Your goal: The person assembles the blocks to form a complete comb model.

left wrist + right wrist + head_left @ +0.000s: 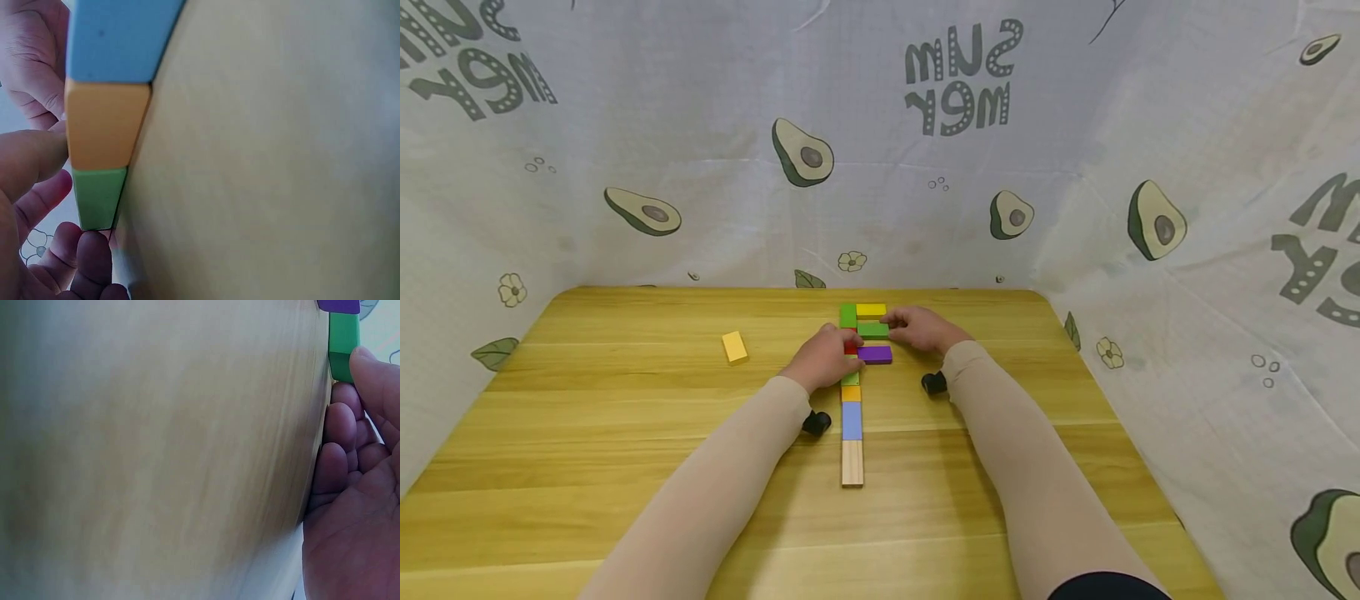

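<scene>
A straight column of flat blocks runs away from me, with a wood-coloured block (852,463), a blue block (852,421), an orange block (851,393) and a light green block (851,379). My left hand (823,358) rests across its upper part, partly covering a red block (850,347); its fingers touch the column. A purple block (875,355) juts out to the right beside it. My right hand (925,329) pinches the outer end of a green block (873,331), thumb on top in the right wrist view. Another green block (847,315) tops the column.
A yellow block (871,311) extends right from the column's top. One loose yellow block (734,347) lies to the left on the wooden table (625,433). A white cloth (880,225) printed with avocados stands around the far and side edges.
</scene>
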Action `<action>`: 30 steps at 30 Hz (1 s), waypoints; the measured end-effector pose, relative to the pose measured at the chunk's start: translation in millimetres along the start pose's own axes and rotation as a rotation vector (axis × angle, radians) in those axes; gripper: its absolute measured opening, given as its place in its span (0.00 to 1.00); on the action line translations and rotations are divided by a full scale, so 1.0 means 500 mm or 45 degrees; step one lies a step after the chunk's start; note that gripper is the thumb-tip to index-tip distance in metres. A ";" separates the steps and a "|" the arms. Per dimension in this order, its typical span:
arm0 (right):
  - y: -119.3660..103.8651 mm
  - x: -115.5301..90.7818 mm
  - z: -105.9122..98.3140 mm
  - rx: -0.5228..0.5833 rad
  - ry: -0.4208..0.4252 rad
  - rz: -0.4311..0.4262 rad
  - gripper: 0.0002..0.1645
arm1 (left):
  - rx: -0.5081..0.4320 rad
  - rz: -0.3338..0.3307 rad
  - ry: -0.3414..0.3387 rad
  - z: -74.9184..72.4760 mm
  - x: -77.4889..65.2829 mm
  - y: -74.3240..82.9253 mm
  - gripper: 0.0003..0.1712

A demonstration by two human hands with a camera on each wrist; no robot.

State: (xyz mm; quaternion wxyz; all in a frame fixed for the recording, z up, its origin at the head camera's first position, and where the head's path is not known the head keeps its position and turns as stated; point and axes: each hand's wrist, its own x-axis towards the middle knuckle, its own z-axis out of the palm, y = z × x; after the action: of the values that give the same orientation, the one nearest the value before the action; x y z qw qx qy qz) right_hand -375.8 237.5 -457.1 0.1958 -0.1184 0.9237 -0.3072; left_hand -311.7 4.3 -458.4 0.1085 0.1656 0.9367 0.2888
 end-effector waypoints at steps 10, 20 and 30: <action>-0.001 -0.003 -0.001 -0.021 -0.002 -0.018 0.24 | 0.020 0.008 -0.010 -0.001 0.000 0.001 0.22; 0.000 -0.002 -0.001 -0.031 -0.004 -0.022 0.24 | 0.013 -0.005 0.004 0.000 0.002 0.005 0.20; -0.003 -0.004 0.000 -0.032 0.000 -0.018 0.24 | 0.011 -0.026 0.005 0.002 0.003 0.006 0.19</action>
State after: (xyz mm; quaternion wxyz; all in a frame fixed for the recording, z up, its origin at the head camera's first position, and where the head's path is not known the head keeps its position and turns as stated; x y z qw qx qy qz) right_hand -373.8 237.1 -455.6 0.1921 -0.1272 0.9267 -0.2969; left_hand -312.1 7.9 -457.5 0.1088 0.1559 0.9398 0.2841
